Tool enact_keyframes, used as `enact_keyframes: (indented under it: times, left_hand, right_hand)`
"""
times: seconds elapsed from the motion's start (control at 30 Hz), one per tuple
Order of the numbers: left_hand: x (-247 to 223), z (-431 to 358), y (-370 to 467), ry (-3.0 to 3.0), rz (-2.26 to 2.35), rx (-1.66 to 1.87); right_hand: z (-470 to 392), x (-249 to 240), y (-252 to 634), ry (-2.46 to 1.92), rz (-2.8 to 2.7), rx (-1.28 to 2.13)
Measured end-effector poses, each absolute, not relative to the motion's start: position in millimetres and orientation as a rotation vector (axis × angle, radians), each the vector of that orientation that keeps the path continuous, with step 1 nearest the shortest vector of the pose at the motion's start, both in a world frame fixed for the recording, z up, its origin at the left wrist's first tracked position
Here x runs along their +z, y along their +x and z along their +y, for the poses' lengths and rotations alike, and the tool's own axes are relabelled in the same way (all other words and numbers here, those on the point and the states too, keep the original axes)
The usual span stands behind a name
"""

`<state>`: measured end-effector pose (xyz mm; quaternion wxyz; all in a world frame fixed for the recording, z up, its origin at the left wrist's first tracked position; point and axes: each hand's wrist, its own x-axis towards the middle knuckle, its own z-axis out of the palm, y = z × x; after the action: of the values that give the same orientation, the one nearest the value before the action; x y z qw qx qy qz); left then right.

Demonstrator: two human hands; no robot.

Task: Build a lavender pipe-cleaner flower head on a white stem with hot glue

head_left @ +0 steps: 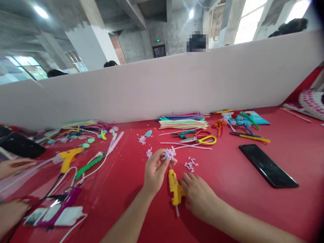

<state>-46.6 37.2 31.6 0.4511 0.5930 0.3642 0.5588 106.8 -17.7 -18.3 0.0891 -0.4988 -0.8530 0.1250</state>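
Observation:
Near the middle of the red table, my left hand [155,168] pinches a small spiky cluster of pale purple pipe cleaner pieces [169,154]. Just below it is a yellow hot glue gun [174,185], its nozzle pointing up toward the cluster and a clear glue stick poking out of its rear. The fingers of my right hand [198,194] are curled round the glue gun's handle. Short cut purple pieces [191,164] lie loose beyond my right hand. Another small purple cluster [149,153] rests left of the one I hold.
Scissors with yellow handles [199,139], green-handled pliers [187,134] and a bundle of pipe cleaners [182,122] lie toward the white partition [152,91]. A black phone [268,165] is at right. At left are another yellow glue gun [69,158], a power strip [60,207] and a co-worker's hands [15,167].

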Motion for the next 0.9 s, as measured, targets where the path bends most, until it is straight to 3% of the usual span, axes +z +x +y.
enact_keyframes:
  times: [0.3,0.57,0.9]
  left_hand:
    - [34,37,-45,1.066,0.877,1.339]
    - [3,35,-28,0.867,0.853,1.081]
    - [0,30,-20,0.657,0.878,0.995]
  right_hand:
    - [-1,-2,170,-1.535,-2.230,0.268]
    - [-13,-10,175,-0.969,-2.018,0.315]
    - [-16,-17,178,-0.912,-2.097,0.127]
